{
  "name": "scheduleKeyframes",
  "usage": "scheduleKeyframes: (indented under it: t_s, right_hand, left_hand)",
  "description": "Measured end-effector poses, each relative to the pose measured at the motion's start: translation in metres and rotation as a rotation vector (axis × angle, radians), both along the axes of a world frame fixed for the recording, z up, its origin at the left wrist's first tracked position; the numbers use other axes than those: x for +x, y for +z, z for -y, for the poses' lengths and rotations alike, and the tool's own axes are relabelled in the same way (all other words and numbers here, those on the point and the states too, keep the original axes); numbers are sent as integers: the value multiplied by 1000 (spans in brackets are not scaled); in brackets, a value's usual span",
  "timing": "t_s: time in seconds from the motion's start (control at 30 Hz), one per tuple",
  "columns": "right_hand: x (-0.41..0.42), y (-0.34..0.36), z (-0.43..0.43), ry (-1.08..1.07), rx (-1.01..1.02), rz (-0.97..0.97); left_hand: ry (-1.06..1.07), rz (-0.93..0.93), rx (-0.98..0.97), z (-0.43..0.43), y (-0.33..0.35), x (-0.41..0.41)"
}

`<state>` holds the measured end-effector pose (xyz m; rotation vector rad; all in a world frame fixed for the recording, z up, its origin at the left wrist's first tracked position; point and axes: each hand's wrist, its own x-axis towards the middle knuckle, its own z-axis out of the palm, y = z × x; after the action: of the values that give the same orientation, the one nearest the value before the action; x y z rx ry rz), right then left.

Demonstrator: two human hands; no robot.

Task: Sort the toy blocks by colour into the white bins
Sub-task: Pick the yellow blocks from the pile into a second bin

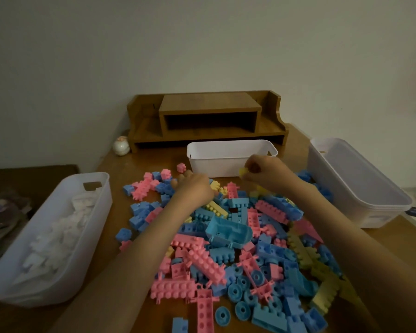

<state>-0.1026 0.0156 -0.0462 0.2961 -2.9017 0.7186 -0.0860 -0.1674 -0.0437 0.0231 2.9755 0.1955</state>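
The right hand (264,173) pinches a small yellow block (243,172) between thumb and fingertips, holding it just in front of the near wall of the middle white bin (214,164). The left hand (195,188) reaches into the far edge of the pile of toy blocks (226,236) on the table (127,169). Its fingers are partly hidden, so I cannot tell whether they grip anything.

The blocks look like hollow, rigid plastic: light, stiff, unlikely to break if dropped into a bin, and somewhat smooth. Small cubes suit a two-finger pinch across opposite flat sides. The long studded bricks are probably better taken across the middle of their width, so they do not swing. The left white bin (91,212) already holds white blocks (65,224), and another bin (346,179) stands at the right.
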Motion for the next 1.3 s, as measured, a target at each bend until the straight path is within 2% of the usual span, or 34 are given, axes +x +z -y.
scheduleKeyframes:
  t_s: [0.1, 0.17, 0.23, 0.33, 0.47, 0.57, 0.67, 0.87, 0.9, 0.97, 1.03, 1.07, 1.13, 1.2, 1.23, 1.3]
  right_hand:
    - [-7, 5, 7, -4, -155, -247]
    - [-15, 8, 14, -27, -189, -324]
    - [-26, 6, 19, -77, -147, -306]
    - [-35, 2, 20, -159, 34, -197]
    - [-33, 4, 16, -69, 286, -130]
    - [-32, 9, 10, -11, 308, -117]
    - [-28, 13, 2, 0, 253, -34]
    - [-13, 17, -9, 19, 386, -42]
    - [-13, 17, -9, 29, 407, -57]
    - [-11, 17, -7, 36, 409, -78]
    - [-8, 18, -5, 17, 367, -124]
    - [-6, 20, -5, 8, 320, -161]
    - [0, 23, -8, 19, 214, -212]
    - [4, 21, -15, 43, 254, -129]
    - [6, 18, -17, 56, 319, -35]
    - [11, 7, -18, 82, 434, 159]
  left_hand:
    - [14, -3, -13, -1, 1, -3]
    - [10, -62, -5, -2, 1, -5]
    - [11, -107, 16, 1, 2, -7]
    - [2, -168, 84, 6, 0, -9]
    - [-65, -310, 311, 14, 7, -9]
    - [-84, -422, 415, 14, 17, -13]
    - [-125, -492, 400, 8, 18, -19]
    - [-172, -735, 268, -8, 15, -32]
    - [-188, -701, 231, -10, 14, -35]
    - [-194, -516, 180, -13, 14, -42]
    - [-171, -345, 201, -13, 15, -46]
    - [-182, -339, 226, -12, 14, -46]
    - [-259, -493, 299, -10, 16, -39]
    - [-399, -568, 403, -8, 18, -26]
    - [-471, -511, 402, -7, 17, -21]
    - [-510, -305, 257, -6, 11, -12]
